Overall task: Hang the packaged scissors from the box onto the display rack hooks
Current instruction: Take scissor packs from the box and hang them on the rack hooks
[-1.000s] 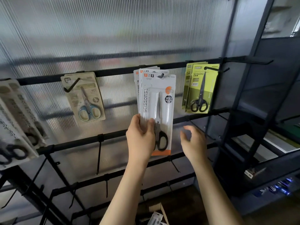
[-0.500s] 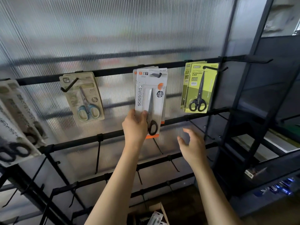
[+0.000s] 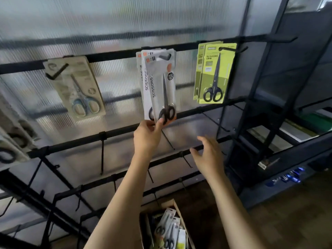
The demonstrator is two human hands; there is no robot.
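My left hand [image 3: 146, 135] pinches the bottom edge of the white scissors pack [image 3: 162, 87], thumb and fingers at the black handles, and the pack hangs on its hook [image 3: 164, 56] at 12 o'clock from that hand, in front of other white packs on the same peg. My right hand [image 3: 209, 155] floats at 4 o'clock from the left one, fingers loose and spread, holding nothing.

At 2 o'clock hang the green scissors packs [image 3: 214, 72] on their own hook; at 10 o'clock a beige pack [image 3: 77, 87] with blue-handled scissors (blurred, print unreadable). Bare pegs of the display rack [image 3: 107, 135] jut forward between my arms and the lower bars.

More packs at the far left edge are cut off and smeared. The box [image 3: 170, 229] at 6 o'clock is partly out of frame, with packaged scissors inside.

Behind the rack is a ribbed translucent panel [image 3: 107, 24]; dark shelving [image 3: 287, 123] stands at the right, over a brown floor [image 3: 287, 221].
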